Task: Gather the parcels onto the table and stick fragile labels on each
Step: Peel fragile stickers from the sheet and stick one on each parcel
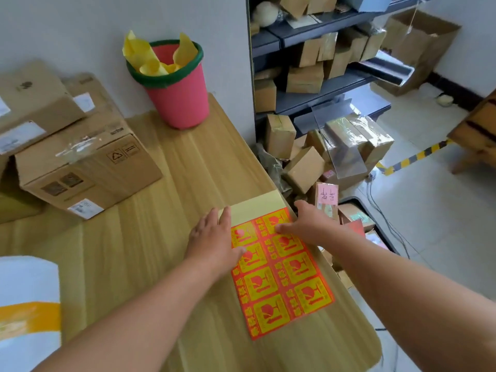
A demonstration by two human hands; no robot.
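Note:
A sheet of red and yellow fragile labels [284, 275] lies on the wooden table [150, 251] near its right edge; its top strip is bare yellow backing. My left hand [214, 237] rests flat on the sheet's upper left part. My right hand [308, 221] reaches over the sheet's top right corner, fingertips on a label there. Whether a label is lifted I cannot tell. Cardboard parcels [86, 162] are stacked at the table's left. A white parcel with orange tape [26, 304] sits at the near left.
A pink bucket [177, 87] with yellow backing scraps stands at the table's far end by the wall. Right of the table, a dark shelf [322, 87] holds parcels, and more boxes [306, 167] are piled on the floor beside it.

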